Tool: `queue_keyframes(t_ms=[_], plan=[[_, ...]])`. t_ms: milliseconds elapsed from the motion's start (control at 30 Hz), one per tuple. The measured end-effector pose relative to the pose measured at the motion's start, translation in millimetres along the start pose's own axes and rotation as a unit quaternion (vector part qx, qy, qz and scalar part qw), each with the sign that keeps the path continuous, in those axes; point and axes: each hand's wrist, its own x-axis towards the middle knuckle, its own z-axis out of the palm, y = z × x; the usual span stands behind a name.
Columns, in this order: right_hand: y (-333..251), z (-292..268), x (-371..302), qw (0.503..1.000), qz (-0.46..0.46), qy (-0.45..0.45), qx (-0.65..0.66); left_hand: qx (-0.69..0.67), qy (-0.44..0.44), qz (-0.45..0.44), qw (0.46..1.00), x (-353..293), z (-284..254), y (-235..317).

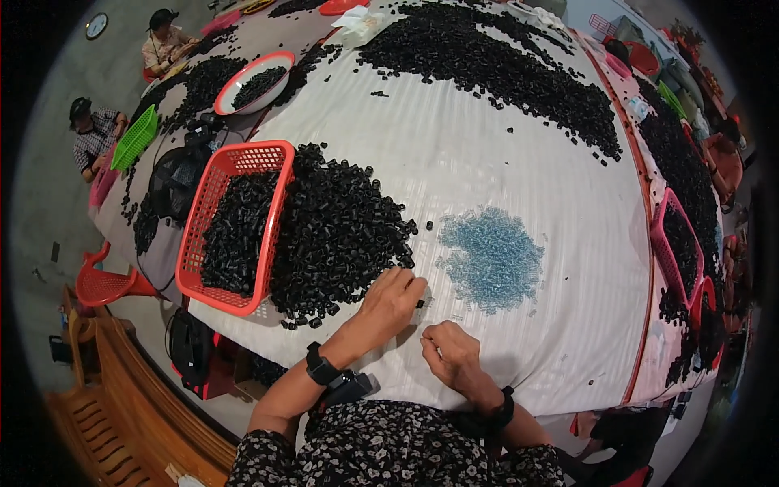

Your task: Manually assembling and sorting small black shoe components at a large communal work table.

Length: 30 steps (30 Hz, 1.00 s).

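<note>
My left hand (391, 302) is at the lower right edge of a pile of small black tube-like plastic pieces (345, 231). Its fingers are bent together, and a small black piece shows at their tips. Close by on the right, my right hand (451, 355) is closed in a pinch just above the white cloth; whatever is between its fingertips is hidden. Beyond it lies a heap of small clear bluish pieces (493, 260). To the left of the black pile, a red plastic basket (286, 207) tilts toward it, holding more black pieces.
A wide band of black pieces (495, 69) covers the far cloth. At the far left are a red-rimmed bowl (276, 95) and a green basket (135, 138). A pink basket (677, 243) stands at right. Other people sit around the table; a wooden bench (122, 406) is at lower left.
</note>
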Motion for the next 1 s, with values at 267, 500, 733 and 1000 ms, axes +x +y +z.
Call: queue_keyframes(t_ms=[267, 500, 733, 1000], plan=[[5, 2, -1, 1.0, -0.007, -0.003, 0.018, 0.118, -0.007, -0.001, 0.993, 27, -7, -10], [6, 0, -2, 1.0, -0.013, -0.006, -0.001, 0.129, 0.016, 0.002, 0.991, 52, -16, -26], [6, 0, -2, 1.0, 0.003, -0.02, 0.022, 0.147, -0.044, 0.042, 0.987, 75, 16, -36], [5, -3, -1, 0.999, 0.004, -0.027, 0.024, 0.185, -0.037, 0.053, 0.981, 62, 6, -26]])
